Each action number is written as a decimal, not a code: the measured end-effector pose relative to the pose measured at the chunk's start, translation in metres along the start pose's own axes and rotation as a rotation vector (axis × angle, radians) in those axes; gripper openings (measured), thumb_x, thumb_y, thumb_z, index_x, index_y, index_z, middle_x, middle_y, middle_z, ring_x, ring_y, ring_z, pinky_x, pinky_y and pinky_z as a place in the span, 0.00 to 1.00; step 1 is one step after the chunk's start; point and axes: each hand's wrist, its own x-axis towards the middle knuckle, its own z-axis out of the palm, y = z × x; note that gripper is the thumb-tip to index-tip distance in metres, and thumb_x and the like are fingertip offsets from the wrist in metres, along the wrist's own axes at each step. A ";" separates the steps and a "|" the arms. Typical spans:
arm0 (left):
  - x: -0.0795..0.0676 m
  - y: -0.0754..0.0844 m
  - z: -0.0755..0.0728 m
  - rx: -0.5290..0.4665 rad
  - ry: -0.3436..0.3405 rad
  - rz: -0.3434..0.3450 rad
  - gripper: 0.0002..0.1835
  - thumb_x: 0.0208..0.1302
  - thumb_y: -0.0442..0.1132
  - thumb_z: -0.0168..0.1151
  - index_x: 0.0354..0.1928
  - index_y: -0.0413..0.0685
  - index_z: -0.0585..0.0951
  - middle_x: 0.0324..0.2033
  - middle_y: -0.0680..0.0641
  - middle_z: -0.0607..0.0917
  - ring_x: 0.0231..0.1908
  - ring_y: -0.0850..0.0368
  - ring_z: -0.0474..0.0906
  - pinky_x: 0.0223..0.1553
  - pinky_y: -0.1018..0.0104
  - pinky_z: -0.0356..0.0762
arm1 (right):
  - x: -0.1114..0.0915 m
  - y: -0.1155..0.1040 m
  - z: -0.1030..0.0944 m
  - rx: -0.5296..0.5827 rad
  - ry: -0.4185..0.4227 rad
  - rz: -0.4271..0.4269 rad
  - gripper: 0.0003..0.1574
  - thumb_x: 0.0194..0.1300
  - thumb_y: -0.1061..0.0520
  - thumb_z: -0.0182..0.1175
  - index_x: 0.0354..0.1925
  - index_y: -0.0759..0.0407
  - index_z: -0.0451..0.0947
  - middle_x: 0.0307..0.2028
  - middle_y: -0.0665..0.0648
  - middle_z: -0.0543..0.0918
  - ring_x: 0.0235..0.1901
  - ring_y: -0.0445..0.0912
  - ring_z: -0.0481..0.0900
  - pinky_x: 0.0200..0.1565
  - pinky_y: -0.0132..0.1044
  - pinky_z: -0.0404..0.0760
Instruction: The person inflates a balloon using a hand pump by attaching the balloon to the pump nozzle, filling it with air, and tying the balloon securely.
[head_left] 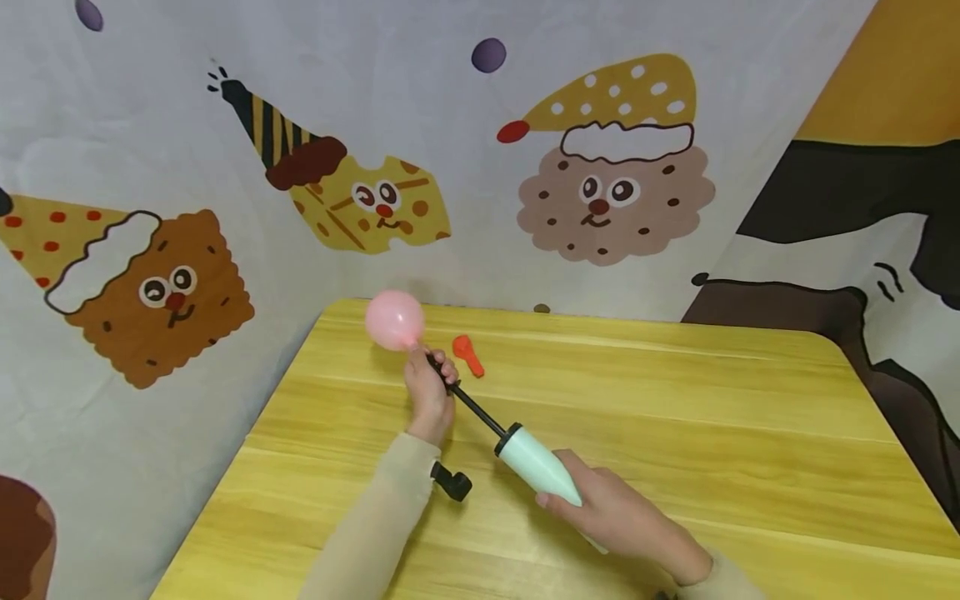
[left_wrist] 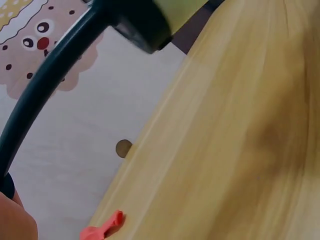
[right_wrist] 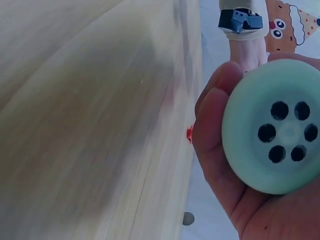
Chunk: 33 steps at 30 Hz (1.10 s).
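Note:
A mint-green hand balloon pump [head_left: 536, 462] with a black rod slants across the middle of the head view. My right hand [head_left: 618, 508] grips its green body from behind; in the right wrist view the pump's round end [right_wrist: 290, 131] shows several dark holes, with fingers curled round it. At the other end, my left hand [head_left: 430, 387] holds the black nozzle end together with the neck of a small, partly inflated pink balloon [head_left: 393, 320]. The black rod [left_wrist: 45, 82] runs up from that hand in the left wrist view.
A flat red balloon [head_left: 468, 356] lies on the yellow wood-grain table [head_left: 675, 400], just right of my left hand. Behind the table hangs a white cloth [head_left: 465, 275] printed with cartoon biscuits and cheese. A black wrist mount [head_left: 452, 482] sticks out from the left sleeve.

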 end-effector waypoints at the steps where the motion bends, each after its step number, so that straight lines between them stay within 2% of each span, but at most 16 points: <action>1: -0.002 -0.002 0.000 0.003 -0.001 -0.003 0.16 0.87 0.44 0.36 0.36 0.49 0.64 0.22 0.52 0.70 0.16 0.65 0.64 0.15 0.76 0.62 | 0.002 -0.001 0.001 -0.003 0.002 0.000 0.35 0.76 0.37 0.58 0.67 0.57 0.66 0.32 0.52 0.79 0.23 0.39 0.76 0.22 0.36 0.78; 5: -0.013 -0.011 0.004 0.016 -0.010 -0.023 0.16 0.87 0.45 0.35 0.36 0.49 0.64 0.22 0.53 0.70 0.16 0.66 0.64 0.16 0.77 0.62 | 0.013 -0.005 0.004 -0.012 0.020 0.013 0.36 0.75 0.36 0.59 0.67 0.58 0.67 0.30 0.51 0.78 0.22 0.40 0.76 0.21 0.36 0.77; 10: -0.029 -0.024 0.009 0.059 -0.036 -0.058 0.17 0.86 0.45 0.34 0.35 0.48 0.65 0.22 0.54 0.70 0.16 0.66 0.64 0.16 0.78 0.63 | 0.029 -0.009 0.008 0.026 0.032 0.019 0.42 0.75 0.36 0.59 0.69 0.63 0.65 0.31 0.53 0.80 0.22 0.42 0.78 0.20 0.36 0.79; 15: -0.036 -0.028 0.010 0.082 -0.039 -0.086 0.18 0.86 0.46 0.35 0.35 0.48 0.66 0.22 0.54 0.70 0.17 0.66 0.64 0.17 0.78 0.63 | 0.039 -0.010 0.009 0.045 0.030 0.024 0.44 0.74 0.35 0.58 0.70 0.65 0.64 0.31 0.55 0.80 0.22 0.43 0.79 0.18 0.36 0.79; 21: -0.025 -0.024 0.011 0.075 -0.040 -0.081 0.18 0.86 0.46 0.36 0.34 0.48 0.66 0.22 0.54 0.71 0.16 0.66 0.65 0.16 0.77 0.63 | 0.038 -0.010 0.010 0.064 0.044 0.042 0.45 0.74 0.35 0.59 0.72 0.64 0.64 0.33 0.55 0.81 0.24 0.43 0.79 0.21 0.37 0.80; 24: -0.014 -0.016 0.011 0.049 -0.050 -0.051 0.17 0.86 0.44 0.35 0.34 0.48 0.65 0.23 0.53 0.71 0.17 0.65 0.65 0.17 0.77 0.63 | 0.028 -0.011 0.005 0.060 0.043 0.051 0.44 0.74 0.35 0.59 0.72 0.62 0.64 0.35 0.55 0.82 0.26 0.44 0.79 0.24 0.38 0.80; 29: 0.001 -0.001 0.006 0.000 -0.016 0.013 0.13 0.85 0.41 0.36 0.36 0.49 0.65 0.24 0.52 0.70 0.17 0.65 0.64 0.17 0.77 0.62 | 0.009 -0.008 -0.002 0.002 0.021 0.031 0.40 0.75 0.36 0.58 0.72 0.57 0.65 0.37 0.54 0.82 0.26 0.41 0.77 0.24 0.37 0.79; 33: 0.001 0.000 0.003 0.000 -0.008 0.010 0.15 0.86 0.42 0.36 0.36 0.49 0.64 0.23 0.52 0.70 0.17 0.65 0.64 0.16 0.76 0.62 | 0.004 -0.006 -0.003 -0.035 0.011 0.014 0.36 0.76 0.35 0.57 0.68 0.55 0.66 0.33 0.51 0.80 0.23 0.39 0.76 0.22 0.36 0.78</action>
